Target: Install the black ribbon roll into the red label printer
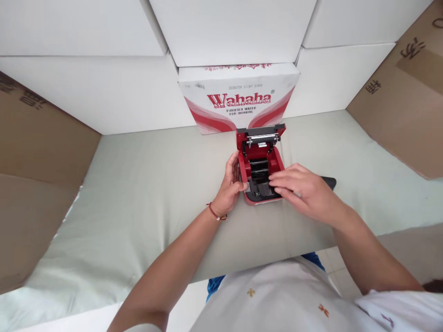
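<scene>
A red and black label printer (pixel 245 180) sits on the cloth-covered table with its lid (pixel 261 136) raised, showing a roller under the lid and a dark inner compartment. My left hand (pixel 231 182) grips the printer's left side, thumb on the front left corner and fingers along the outer wall. My right hand (pixel 301 189) reaches over the right side, fingers stretched out, their tips touching the black part at the front of the compartment. What lies under those fingertips is hidden. A black object (pixel 328 183) shows partly behind my right wrist; its kind is unclear.
A white and red Wahaha water carton (pixel 242 99) stands right behind the printer. White boxes (pixel 235 32) are stacked along the back. Brown cardboard boxes stand at the left (pixel 38 184) and right (pixel 401 101). The pale green tablecloth (pixel 166 184) reaches the table's front edge.
</scene>
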`<action>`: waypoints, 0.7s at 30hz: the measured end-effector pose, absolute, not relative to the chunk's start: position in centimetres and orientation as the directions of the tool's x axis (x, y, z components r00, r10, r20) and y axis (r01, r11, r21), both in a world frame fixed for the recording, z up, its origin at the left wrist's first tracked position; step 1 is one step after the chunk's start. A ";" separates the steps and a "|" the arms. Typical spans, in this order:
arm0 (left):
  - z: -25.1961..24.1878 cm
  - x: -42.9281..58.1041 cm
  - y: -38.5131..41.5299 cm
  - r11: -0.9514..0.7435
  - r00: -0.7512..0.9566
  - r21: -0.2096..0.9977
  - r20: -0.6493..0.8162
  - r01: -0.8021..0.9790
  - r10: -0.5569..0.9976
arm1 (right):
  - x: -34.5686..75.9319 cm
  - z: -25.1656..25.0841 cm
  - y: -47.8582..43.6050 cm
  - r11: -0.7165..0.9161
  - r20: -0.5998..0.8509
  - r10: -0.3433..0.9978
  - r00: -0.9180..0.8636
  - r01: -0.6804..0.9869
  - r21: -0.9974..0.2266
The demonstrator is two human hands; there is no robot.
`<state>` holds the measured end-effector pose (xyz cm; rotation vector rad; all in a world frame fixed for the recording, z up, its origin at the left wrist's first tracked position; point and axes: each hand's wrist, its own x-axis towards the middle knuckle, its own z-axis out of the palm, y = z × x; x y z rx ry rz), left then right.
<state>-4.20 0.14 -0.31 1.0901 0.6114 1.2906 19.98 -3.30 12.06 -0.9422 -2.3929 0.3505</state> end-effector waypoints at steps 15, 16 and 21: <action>2.6 -3.0 -4.9 -0.103 0.123 0.973 0.130 -0.209 0.984 | 20.7 9.2 -5.9 0.761 0.459 0.648 -0.607 0.539 -0.360; 2.6 -2.9 -4.9 -0.096 0.123 0.971 0.125 -0.217 0.985 | 20.8 9.1 -5.8 0.759 0.461 0.651 -0.603 0.535 -0.371; 3.1 -2.5 -5.1 -0.055 0.132 0.957 0.096 -0.283 0.987 | 21.2 9.7 -4.6 0.738 0.447 0.672 -0.590 0.483 -0.471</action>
